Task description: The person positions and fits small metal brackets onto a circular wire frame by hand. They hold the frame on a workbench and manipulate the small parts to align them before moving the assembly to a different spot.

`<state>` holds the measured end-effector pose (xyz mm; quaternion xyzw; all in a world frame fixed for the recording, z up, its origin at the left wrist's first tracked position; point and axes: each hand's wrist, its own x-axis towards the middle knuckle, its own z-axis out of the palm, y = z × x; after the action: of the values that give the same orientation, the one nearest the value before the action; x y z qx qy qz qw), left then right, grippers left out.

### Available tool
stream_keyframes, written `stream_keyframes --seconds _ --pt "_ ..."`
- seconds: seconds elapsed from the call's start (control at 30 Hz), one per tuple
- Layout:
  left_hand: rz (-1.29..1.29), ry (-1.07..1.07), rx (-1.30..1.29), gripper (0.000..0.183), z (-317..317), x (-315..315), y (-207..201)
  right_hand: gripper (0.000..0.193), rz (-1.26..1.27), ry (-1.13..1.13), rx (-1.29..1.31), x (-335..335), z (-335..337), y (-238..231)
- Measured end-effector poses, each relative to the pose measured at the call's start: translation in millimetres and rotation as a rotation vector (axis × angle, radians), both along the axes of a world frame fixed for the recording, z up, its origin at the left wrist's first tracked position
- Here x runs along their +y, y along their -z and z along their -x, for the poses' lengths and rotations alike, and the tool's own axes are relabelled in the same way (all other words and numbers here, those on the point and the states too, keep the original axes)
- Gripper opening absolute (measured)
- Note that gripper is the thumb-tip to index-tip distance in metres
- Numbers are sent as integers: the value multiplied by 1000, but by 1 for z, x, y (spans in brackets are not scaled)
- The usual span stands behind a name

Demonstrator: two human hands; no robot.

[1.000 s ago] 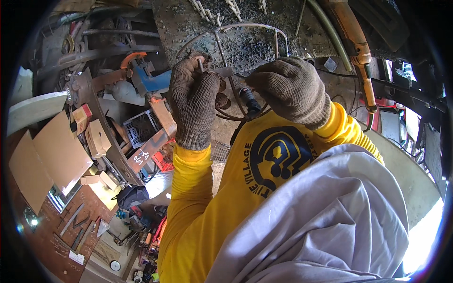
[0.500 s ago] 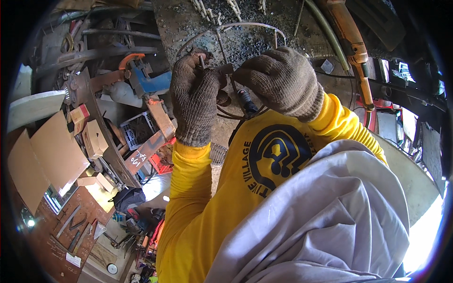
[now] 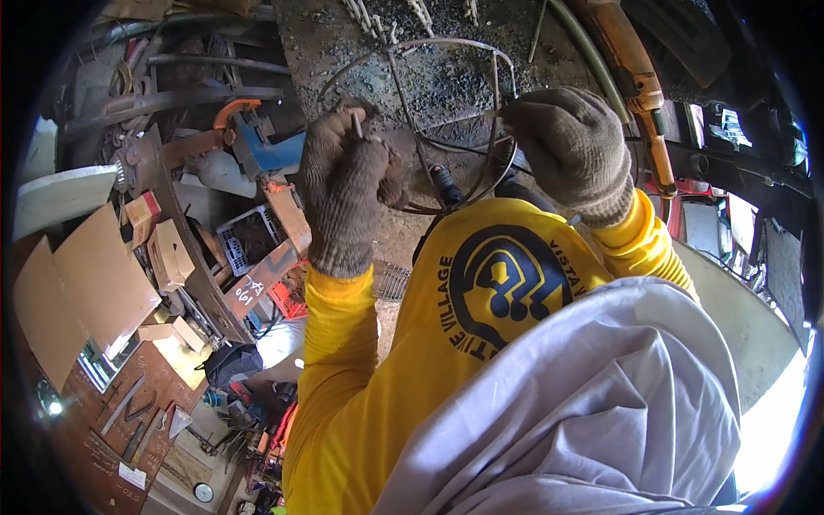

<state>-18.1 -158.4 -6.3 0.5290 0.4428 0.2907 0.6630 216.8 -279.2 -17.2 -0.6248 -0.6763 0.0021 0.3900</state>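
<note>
My left hand (image 3: 343, 193), in a brown knitted glove, is closed round a short metal rod (image 3: 357, 125) whose end pokes out above the fingers. A brownish blurred piece beside those fingers is too unclear to name. My right hand (image 3: 571, 146), gloved alike, is held apart to the right with its fingertips pinched together. Something thin seems to stick out at their tips, too small to make out. Between and beyond both hands stands a frame of bent metal rod (image 3: 446, 40), with a curved top and several legs.
A worktop strewn with dark grit (image 3: 326, 60) and short pale rods lies at the far side. An orange power tool (image 3: 639, 81) is at the far right. To the left are a blue vise-like tool (image 3: 266, 146), a crate (image 3: 246, 236), cardboard boxes (image 3: 170, 253) and a brown table (image 3: 86, 429).
My right hand has moved right, away from my left hand, uncovering more of the rod frame. My left hand has shifted slightly left and down, still gripping the rod.
</note>
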Motion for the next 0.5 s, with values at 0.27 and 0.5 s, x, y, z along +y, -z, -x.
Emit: stream_keyframes --seconds 0.27,0.5 --pt "-44 -17 25 38 0 -10 5 25 85 -41 143 -23 19 29" --pt "-146 -12 83 38 -4 -9 6 31 55 -92 144 -17 27 26"
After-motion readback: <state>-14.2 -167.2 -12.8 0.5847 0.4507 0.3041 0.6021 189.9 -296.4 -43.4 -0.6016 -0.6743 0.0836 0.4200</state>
